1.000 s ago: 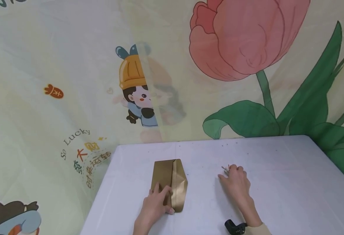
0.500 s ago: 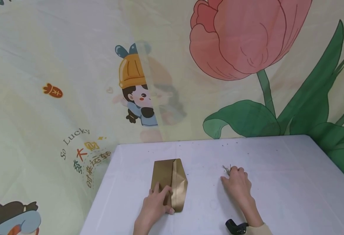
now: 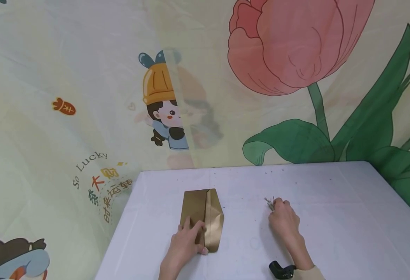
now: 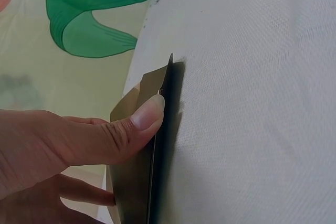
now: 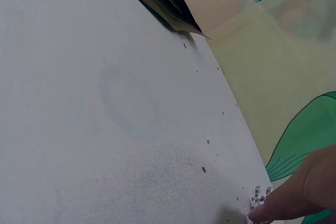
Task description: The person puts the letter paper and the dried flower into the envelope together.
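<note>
A gold envelope [image 3: 193,202] lies on the white table, its creased flap [image 3: 214,221] folded out to the right. My left hand [image 3: 182,244] holds it near its lower end. In the left wrist view the thumb [image 4: 126,132] presses on the envelope's edge while the other fingers lie over its face. Farther right, my right hand [image 3: 284,218] pinches a small dried sprig [image 3: 270,203] just above the table, and its tips stick out left of the fingers. The right wrist view shows part of the sprig [image 5: 258,194] beside the thumb; the rest is hidden.
Dark crumbs [image 5: 203,169] are scattered over the white tablecloth [image 3: 240,233], mostly toward its far edge. A printed cloth backdrop [image 3: 205,77] hangs right behind the table. A black device [image 3: 281,270] sits at the right wrist.
The right thumb has drawn in toward the other fingers round the sprig, and the right hand has shifted slightly to the right. The left hand and the envelope stay in place.
</note>
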`<state>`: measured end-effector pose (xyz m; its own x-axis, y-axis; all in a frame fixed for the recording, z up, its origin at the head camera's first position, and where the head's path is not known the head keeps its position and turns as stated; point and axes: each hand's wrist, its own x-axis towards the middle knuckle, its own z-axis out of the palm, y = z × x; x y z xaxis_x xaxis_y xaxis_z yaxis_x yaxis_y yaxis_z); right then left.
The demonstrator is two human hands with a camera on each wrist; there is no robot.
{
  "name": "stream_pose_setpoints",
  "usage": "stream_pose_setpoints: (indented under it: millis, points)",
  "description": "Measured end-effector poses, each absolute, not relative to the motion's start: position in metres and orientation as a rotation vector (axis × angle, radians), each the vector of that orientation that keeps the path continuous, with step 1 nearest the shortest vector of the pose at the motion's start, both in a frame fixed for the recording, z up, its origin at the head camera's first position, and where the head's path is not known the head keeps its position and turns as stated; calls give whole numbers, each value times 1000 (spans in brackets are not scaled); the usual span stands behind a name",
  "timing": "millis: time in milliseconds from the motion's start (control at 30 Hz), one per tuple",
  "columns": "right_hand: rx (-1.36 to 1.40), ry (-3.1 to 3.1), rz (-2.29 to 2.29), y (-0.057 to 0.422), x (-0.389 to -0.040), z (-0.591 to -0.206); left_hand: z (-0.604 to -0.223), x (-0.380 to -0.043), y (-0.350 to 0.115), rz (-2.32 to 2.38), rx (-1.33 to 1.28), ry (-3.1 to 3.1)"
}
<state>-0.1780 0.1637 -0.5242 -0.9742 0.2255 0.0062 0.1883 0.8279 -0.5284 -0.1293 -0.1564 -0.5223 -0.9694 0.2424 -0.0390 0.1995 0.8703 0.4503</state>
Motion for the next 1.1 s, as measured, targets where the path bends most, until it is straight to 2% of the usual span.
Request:
stream_pose_setpoints:
  millis: [1100]
  points:
    - [-331, -2808, 903, 164, -177, -528, -523, -130, -158, 722, 339, 2937]
